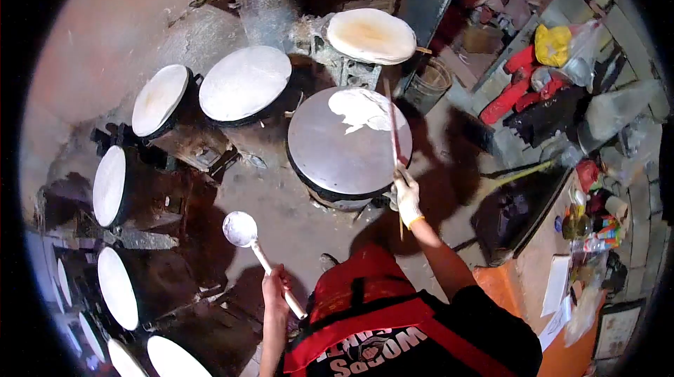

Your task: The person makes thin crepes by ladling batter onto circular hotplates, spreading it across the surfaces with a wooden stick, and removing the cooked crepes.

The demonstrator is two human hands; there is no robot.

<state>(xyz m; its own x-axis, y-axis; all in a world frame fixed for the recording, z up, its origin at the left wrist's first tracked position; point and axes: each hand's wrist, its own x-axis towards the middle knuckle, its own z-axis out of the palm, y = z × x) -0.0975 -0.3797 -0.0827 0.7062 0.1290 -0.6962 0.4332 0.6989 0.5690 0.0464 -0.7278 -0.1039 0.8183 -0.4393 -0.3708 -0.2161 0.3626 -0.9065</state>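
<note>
My left hand is bare and closed round the pale handle of a ladle, its round bowl coated in white batter. My right hand wears a white glove and grips a long, thin wooden batter spreader. The far part of that stick reaches over a round flat griddle, beside the batter. This batter forms an uneven white patch at the griddle's far side. Bare dark metal shows over the rest of the plate. I cannot tell whether the stick touches the batter.
Several more round griddles covered in white stand in an arc, including one at the back and one at the left. A flatbread with a browned middle lies beyond. A bucket stands right of it. Bags and bottles crowd the right side.
</note>
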